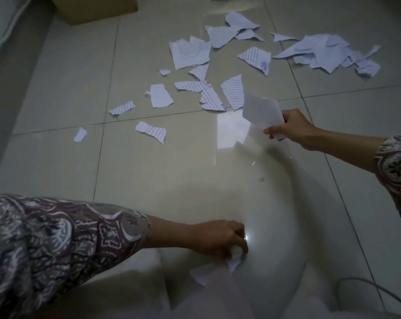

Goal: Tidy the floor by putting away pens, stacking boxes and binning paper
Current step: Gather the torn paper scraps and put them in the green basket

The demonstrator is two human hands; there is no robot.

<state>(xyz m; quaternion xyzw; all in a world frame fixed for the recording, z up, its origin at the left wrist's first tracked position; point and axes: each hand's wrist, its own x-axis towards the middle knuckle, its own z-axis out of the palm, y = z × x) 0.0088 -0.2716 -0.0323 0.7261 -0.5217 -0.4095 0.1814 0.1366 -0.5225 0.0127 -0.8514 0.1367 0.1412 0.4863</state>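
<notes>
Torn paper scraps (190, 54) litter the tiled floor (56, 93) ahead of me, mostly lined sheets, spread from the middle to the upper right. The biggest heap (326, 52) lies far right; smaller bits trail down-left, the last a tiny scrap (80, 134) near the grout line, with a lined piece (151, 131) just beside it.

My right hand (294, 128) is out over the floor, fingers and thumb pinching a blank white piece of paper (261, 112), which is lifted off the tiles and sticks up to the left of the hand. It sits right next to the nearest lined scrap (234, 92), overlapping it in view; I cannot tell if they touch.

My left hand (222, 238) is low and close to me, fingers curled down, gripping small white paper pieces (235, 261) that poke out below the fingertips. Another white bit (200, 273) shows just under it, partly hidden by pale cloth (130, 293) at the bottom edge.

Both arms wear patterned sleeves (56, 238). A cardboard box (95, 8) sits at top left, well apart from the scraps. A thin cable (367, 284) curves at bottom right. A bright window reflection (229, 132) glares on the tile below the right hand.
</notes>
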